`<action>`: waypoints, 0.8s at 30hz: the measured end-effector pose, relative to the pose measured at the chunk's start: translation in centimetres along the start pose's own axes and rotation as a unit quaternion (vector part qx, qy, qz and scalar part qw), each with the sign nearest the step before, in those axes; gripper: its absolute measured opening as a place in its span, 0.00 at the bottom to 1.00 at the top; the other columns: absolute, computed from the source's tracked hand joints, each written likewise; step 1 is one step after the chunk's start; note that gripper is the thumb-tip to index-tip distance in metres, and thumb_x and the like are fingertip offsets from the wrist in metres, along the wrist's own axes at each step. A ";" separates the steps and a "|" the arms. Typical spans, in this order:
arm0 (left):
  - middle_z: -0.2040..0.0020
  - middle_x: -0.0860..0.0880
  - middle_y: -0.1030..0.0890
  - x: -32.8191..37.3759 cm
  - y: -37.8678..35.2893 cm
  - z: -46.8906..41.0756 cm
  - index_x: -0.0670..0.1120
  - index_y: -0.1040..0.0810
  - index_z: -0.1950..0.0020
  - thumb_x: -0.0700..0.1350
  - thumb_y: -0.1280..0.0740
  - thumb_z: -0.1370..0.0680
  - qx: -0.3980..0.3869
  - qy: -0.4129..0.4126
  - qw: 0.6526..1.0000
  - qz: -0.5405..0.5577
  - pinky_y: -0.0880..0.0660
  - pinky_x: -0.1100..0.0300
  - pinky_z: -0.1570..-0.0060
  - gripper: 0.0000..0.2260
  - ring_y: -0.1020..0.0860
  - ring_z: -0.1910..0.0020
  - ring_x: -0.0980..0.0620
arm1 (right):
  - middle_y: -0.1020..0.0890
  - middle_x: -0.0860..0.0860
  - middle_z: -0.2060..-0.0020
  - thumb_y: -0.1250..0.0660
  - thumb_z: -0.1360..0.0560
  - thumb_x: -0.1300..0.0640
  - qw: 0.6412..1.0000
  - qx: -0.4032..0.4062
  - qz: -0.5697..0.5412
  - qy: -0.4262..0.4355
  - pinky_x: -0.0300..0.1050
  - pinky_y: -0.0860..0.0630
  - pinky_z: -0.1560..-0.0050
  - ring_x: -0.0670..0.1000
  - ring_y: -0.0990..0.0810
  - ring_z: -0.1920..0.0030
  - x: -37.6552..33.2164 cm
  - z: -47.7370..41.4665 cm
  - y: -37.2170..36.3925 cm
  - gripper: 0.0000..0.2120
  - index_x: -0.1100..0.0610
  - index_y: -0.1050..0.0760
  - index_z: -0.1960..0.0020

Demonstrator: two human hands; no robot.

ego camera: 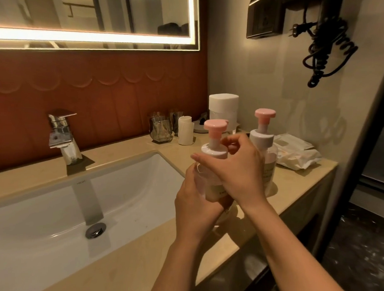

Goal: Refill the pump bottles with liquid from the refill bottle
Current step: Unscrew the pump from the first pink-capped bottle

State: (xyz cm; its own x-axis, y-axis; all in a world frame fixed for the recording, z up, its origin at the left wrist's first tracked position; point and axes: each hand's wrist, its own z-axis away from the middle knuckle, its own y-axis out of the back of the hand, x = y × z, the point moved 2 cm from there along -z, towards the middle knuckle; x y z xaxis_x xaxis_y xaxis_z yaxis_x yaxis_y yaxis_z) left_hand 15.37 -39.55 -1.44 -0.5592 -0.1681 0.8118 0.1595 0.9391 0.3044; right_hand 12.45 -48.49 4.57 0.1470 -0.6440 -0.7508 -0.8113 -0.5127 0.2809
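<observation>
Head cam: left hand is wrapping the near pump bottle to steady it, while right hand fingers are curling round its collar, probably unscrewing.

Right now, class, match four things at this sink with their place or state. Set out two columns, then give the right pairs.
1 near pump bottle
2 far pump bottle
3 faucet
4 hair dryer

A hangs on the wall
B gripped by the left hand and right hand
C stands farther back on the counter
D behind the sink basin

Pairs: 1-B, 2-C, 3-D, 4-A
</observation>
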 end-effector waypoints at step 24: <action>0.47 0.70 0.29 -0.9 0.5 0.2 0.67 0.40 0.38 0.53 0.22 0.39 -0.013 0.004 1.000 0.014 0.24 0.61 0.45 0.37 0.26 0.44 0.61 | 0.22 0.35 0.49 0.32 0.35 0.42 0.979 -0.125 -0.162 0.008 0.27 0.28 0.51 0.34 0.24 0.47 0.1 0.5 0.4 0.20 0.42 0.29 0.44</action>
State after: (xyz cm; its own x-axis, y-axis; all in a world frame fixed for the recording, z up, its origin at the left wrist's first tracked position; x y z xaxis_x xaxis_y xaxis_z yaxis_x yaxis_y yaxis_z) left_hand 15.73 -38.83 -2.10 -0.5472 -0.1449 0.8244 0.1964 0.9352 0.2948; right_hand 11.86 -48.50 4.37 0.3838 -0.4315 -0.8164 -0.5565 -0.8136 0.1684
